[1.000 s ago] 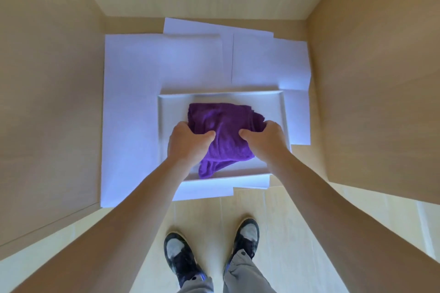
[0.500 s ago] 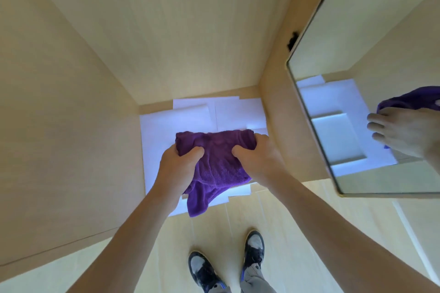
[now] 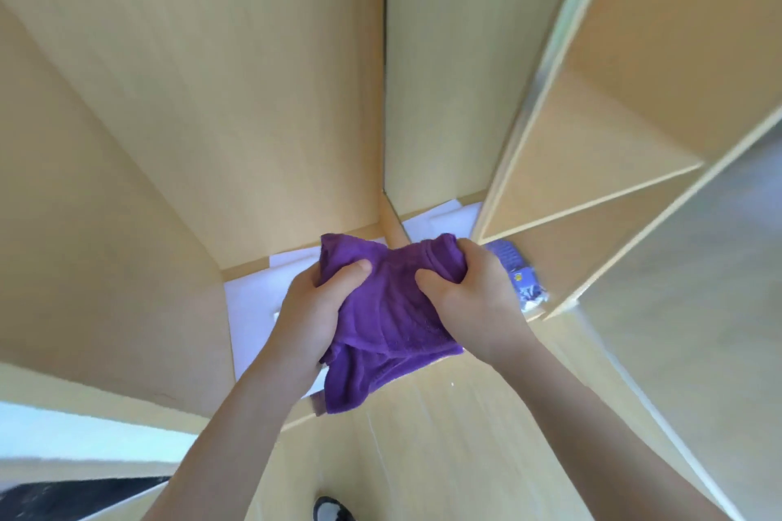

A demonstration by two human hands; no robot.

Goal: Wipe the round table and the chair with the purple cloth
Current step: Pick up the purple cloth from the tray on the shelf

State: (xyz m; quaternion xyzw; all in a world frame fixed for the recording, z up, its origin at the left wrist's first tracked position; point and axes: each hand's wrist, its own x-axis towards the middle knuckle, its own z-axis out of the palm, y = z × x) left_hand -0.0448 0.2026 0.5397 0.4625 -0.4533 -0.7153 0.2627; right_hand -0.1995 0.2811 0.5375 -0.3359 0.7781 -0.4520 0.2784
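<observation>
Centrally in the head view, both hands hold the cloth (image 3: 393, 309) bunched between them, in front of an open wooden cabinet (image 3: 211, 106). The left hand (image 3: 313, 309) has its grip closed on the cloth's left side, thumb pressed into the fabric; the right hand (image 3: 469, 300) has its grip closed on the upper right corner. A loose tail of cloth hangs down toward lower centre, over the cabinet's front edge.

Behind the hands, white paper sheets (image 3: 254, 309) line the cabinet floor. At right of centre, a lower shelf compartment (image 3: 592, 233) holds a small blue-and-white packet (image 3: 520, 275), blurred, just beside the right hand. The compartments above it show bare wood. A shoe (image 3: 332, 512) shows at the bottom edge, on the floor.
</observation>
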